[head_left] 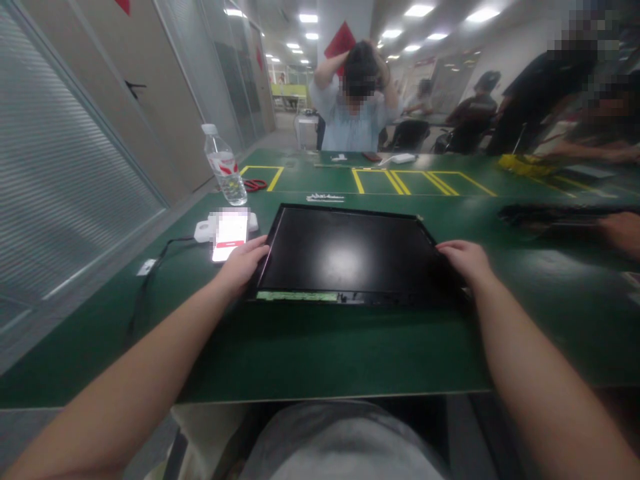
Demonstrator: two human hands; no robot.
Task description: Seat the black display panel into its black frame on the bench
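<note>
A flat black display panel (345, 250) lies in front of me, its dark screen facing up and reflecting a bright spot. Along its near edge runs a greenish strip (297, 296). My left hand (244, 262) grips the panel's left side, with the fingers at the edge and partly hidden under it. On the opposite side my right hand (465, 260) holds the right edge between thumb and fingers. Just beyond my left hand a phone (231, 233) with a lit screen rests against a white power strip (203, 232).
The green table (340, 360) has yellow tape lines (400, 181) across its far part. A water bottle (226, 167) and red scissors (256, 185) stand or lie at the back left. A person (353, 100) sits opposite; a co-worker's hand (623, 233) is beside a blurred dark object (550, 217) at right.
</note>
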